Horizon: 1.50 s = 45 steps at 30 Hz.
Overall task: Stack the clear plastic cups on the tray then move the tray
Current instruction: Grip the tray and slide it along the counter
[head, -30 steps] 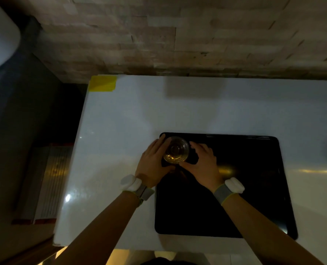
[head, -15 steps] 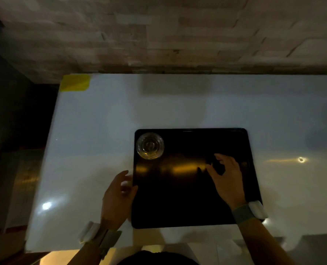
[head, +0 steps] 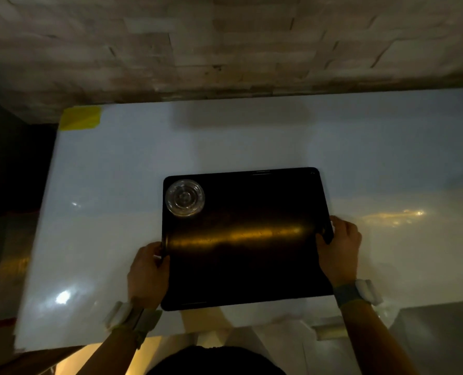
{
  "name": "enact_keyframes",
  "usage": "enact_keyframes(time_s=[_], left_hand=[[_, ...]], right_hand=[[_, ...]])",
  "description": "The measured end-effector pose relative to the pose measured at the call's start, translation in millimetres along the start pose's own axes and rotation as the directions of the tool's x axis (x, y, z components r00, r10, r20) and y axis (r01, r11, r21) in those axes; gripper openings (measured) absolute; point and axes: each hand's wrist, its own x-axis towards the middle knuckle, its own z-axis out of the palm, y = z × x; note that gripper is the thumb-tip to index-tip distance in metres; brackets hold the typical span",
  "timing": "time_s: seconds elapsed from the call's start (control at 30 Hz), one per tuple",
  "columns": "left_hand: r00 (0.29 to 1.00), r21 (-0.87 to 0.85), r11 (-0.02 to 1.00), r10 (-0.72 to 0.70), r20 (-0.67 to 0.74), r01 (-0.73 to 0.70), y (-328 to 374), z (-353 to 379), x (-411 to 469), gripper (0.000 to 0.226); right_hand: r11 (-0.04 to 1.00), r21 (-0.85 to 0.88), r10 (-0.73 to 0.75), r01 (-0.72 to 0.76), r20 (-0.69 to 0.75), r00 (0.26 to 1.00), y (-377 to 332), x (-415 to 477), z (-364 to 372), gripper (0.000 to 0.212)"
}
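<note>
In the tray's (head: pixel 252 266) upper-left corner stand the stacked clear cups (head: pixel 185 197); left hand (head: pixel 148 274) and right hand (head: pixel 338 247) grasp its side edges.

The left hand (head: pixel 148 272) is gripping the left edge of the flat black rectangular tray (head: pixel 246 266), thumb lying over the rim. The right hand (head: pixel 338 250) is clasping the right edge, fingers curling around it. Both bare forearms are reaching forward, each wrist wearing a grey band.
</note>
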Motion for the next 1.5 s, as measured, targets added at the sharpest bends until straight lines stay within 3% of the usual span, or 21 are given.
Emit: enact_keyframes(time_s=[0.13, 0.27, 0.37, 0.47, 0.57, 0.73, 0.9, 1.07, 1.5], left_hand=[[0.995, 0.073, 0.992, -0.103, -0.016, 0.103, 19.7, 0.5, -5.0, 0.021], [0.980, 0.107, 0.979, -0.163, -0.111, 0.175, 36.5, 7.1, -14.7, 0.022], [0.953, 0.038, 0.975, -0.204, -0.224, 0.217, 42.6, 14.7, -23.2, 0.024], [0.965, -0.070, 0.989, -0.141, -0.223, 0.129, 33.1, 14.5, -27.6, 0.023], [0.981, -0.182, 0.981, -0.099, -0.166, 0.068, 19.9, 0.4, -32.4, 0.023], [0.998, -0.307, 0.951, -0.045, -0.052, 0.027, 1.2, -46.5, -47.7, 0.019], [0.995, -0.368, 0.929, -0.012, -0.102, -0.027, -15.4, -93.0, -70.8, 0.015], [0.978, -0.439, 0.888, 0.047, -0.205, -0.135, -17.9, -126.9, -80.2, 0.047], [0.993, -0.538, 0.837, 0.055, -0.100, -0.101, -28.1, -157.7, -62.9, 0.049]], right_hand=[[0.991, -0.069, 0.116, -0.113, 0.029, 0.993, 10.0, 3.9, -2.1, 0.018], [0.992, -0.103, 0.074, -0.073, -0.003, 0.997, 12.8, 6.3, -2.1, 0.020], [0.975, -0.188, 0.104, -0.116, -0.072, 0.992, 3.5, 1.8, -2.9, 0.019], [0.968, -0.232, 0.090, -0.099, -0.053, 0.995, -1.3, -7.1, -6.8, 0.022], [0.996, -0.090, 0.003, -0.007, -0.042, 0.999, 5.4, -16.1, -14.1, 0.013], [0.998, 0.063, -0.008, 0.005, 0.043, 0.999, -9.1, -36.9, -45.8, 0.013], [0.995, 0.099, -0.022, 0.014, 0.083, 0.996, -42.8, -58.5, -87.5, 0.006], [0.985, 0.173, -0.026, 0.016, 0.052, 0.998, -79.3, -81.3, -118.3, 0.004], [0.963, 0.250, 0.097, -0.099, 0.021, 0.995, -100.0, -120.1, -140.0, 0.004]])
